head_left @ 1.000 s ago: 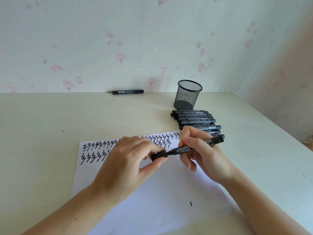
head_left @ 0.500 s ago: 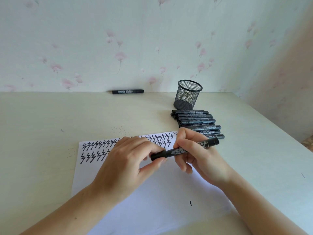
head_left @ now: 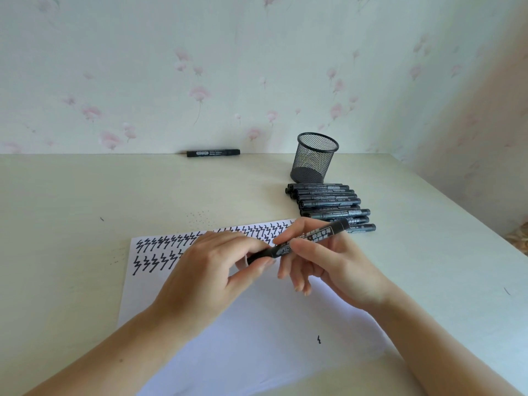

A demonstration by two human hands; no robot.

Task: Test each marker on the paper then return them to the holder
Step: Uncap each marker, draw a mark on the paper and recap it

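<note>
Both hands hold one black marker (head_left: 307, 238) above the white paper (head_left: 257, 332). My right hand (head_left: 334, 261) grips its barrel between thumb and fingers. My left hand (head_left: 211, 270) pinches the cap end on the left. The paper carries two rows of black zigzag marks along its top and one small mark near the bottom right. Several black markers (head_left: 328, 205) lie side by side on the desk beyond my right hand. Behind them stands the black mesh holder (head_left: 314, 158), which looks empty.
A single black marker (head_left: 213, 152) lies against the flowered wall at the back of the pale desk (head_left: 71, 201). The desk's right edge (head_left: 463, 207) runs diagonally beside a second wall.
The marker has shifted slightly left and down in my hands; my right hand slid along the barrel toward the cap end. My left hand stays pinched on the cap.
</note>
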